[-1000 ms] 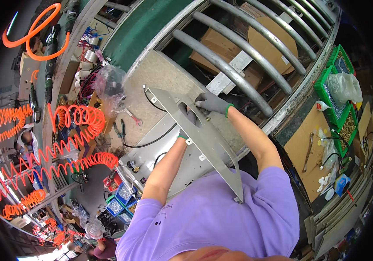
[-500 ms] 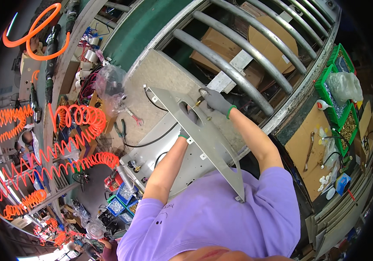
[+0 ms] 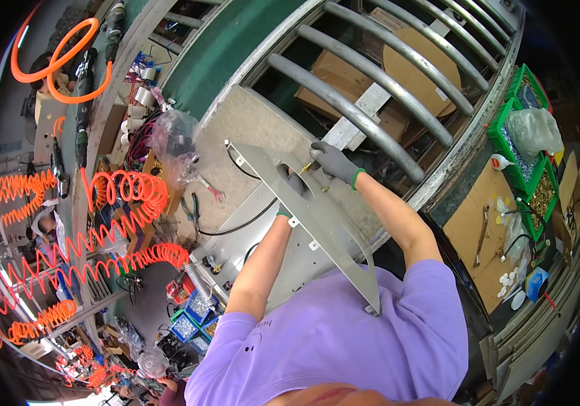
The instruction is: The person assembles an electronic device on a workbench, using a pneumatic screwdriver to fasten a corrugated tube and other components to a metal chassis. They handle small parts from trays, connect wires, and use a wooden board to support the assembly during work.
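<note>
Over the bench (image 3: 252, 115), a slanted panel (image 3: 325, 233) frames the left fingers (image 3: 295, 182).

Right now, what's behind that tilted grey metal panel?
Through the opening in the grey metal panel, part of the left hand shows; its green cuff shows past one edge. Whatever lies between is covered.

A short run of small dark lettering (image 3: 270, 323) stands on the chest of the purple shirt (image 3: 357, 338), partly lost in the folds (two dark dots sit just below it). A small white label (image 3: 443, 93) sticks to the round brown cardboard (image 3: 420, 64) under the metal bars (image 3: 357, 108); any print on that label is too small to read.
</note>
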